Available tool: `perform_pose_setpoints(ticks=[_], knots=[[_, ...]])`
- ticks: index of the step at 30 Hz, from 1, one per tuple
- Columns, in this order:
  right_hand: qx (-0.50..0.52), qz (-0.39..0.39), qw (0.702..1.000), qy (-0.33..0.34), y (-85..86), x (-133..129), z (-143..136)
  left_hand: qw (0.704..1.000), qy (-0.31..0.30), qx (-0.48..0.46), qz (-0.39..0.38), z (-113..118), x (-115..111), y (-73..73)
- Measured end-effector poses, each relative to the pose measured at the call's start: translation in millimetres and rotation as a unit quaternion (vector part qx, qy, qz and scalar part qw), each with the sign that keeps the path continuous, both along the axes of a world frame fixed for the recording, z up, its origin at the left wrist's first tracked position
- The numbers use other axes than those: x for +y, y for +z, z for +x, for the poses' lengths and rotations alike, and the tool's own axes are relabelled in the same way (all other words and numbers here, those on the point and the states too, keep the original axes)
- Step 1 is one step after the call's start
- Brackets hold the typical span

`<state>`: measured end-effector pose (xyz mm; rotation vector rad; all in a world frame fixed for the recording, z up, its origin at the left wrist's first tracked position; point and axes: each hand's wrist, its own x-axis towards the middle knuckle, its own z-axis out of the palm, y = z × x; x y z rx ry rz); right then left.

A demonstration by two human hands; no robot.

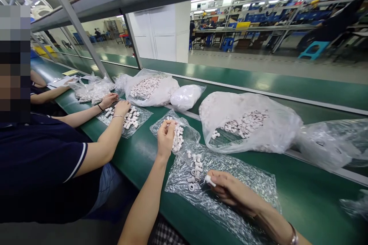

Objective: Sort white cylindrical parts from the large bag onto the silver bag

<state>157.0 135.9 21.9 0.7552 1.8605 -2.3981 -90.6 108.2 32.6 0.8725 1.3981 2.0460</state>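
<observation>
My left hand (166,136) reaches into a small clear plastic bag (189,132) that holds several small white cylindrical parts (178,139), its fingers closed among them. My right hand (227,189) rests on a flat clear plastic sheet (250,187) on the green table and pinches one small white part (207,179) at its fingertips. Several loose white parts (194,170) lie on the sheet just left of that hand.
A large clear bag of white parts (250,122) lies behind the sheet, with more bags (151,90) further left. A co-worker in a dark shirt (37,160) sits at my left, hands (116,105) on their own sheet of parts. The green table (316,199) runs right.
</observation>
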Motion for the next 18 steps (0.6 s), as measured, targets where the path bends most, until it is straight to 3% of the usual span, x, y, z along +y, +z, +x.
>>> perform_pose_setpoints(ticks=[3,7,9,11,14,16,18], knots=[[0.073,-0.129,0.989,-0.02,-0.8,4,5,1.0,0.001,0.002,0.0,0,0,0.2],[0.122,-0.105,0.987,0.003,0.6,5,7,1.0,-0.001,0.006,-0.002,0,-1,1.1],[0.086,0.006,0.996,0.011,4.3,1,3,1.0,-0.003,0.007,-0.003,0,-1,1.4],[0.032,0.188,0.982,0.014,7.1,-7,-4,1.0,-0.003,0.006,-0.002,0,-1,1.3],[-0.019,0.433,0.899,0.063,3.7,-23,-15,1.0,-0.001,0.004,-0.001,0,-1,1.1],[-0.026,0.514,0.849,0.115,-2.9,-32,-21,1.0,0.0,0.003,0.0,-1,-1,1.2],[-0.019,0.542,0.83,0.132,-8.3,-35,-24,1.0,0.001,0.004,0.001,-1,-1,1.6]])
